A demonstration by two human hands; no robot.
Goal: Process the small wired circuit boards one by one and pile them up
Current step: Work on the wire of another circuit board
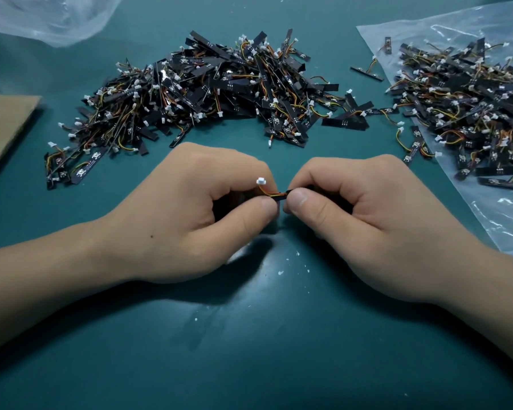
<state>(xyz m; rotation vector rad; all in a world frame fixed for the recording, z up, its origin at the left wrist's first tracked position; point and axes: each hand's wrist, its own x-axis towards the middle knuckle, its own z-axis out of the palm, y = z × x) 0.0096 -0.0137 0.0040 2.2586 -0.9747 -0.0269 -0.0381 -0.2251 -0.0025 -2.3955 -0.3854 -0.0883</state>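
Far left on the tabletop [249,350]: cardboard sheet [6,125]. Far centre: pile of wired boards [208,93]. Near centre I see left hand [196,208] and right hand [367,214], fingers [305,205] clamped on one circuit board [290,190] between them, white connector [260,181] upward. Far right: second heap [468,108] on plastic bag [501,220].

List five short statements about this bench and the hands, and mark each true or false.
1. The left hand and right hand both pinch one wired board. True.
2. Its white connector sticks up beside the left hand's fingers. True.
3. The right pile lies on cardboard. False: the right pile lies on a clear plastic bag; the cardboard sits at the left edge.
4. The mat is red. False: the mat is teal.
5. The middle pile lies directly on the mat. True.
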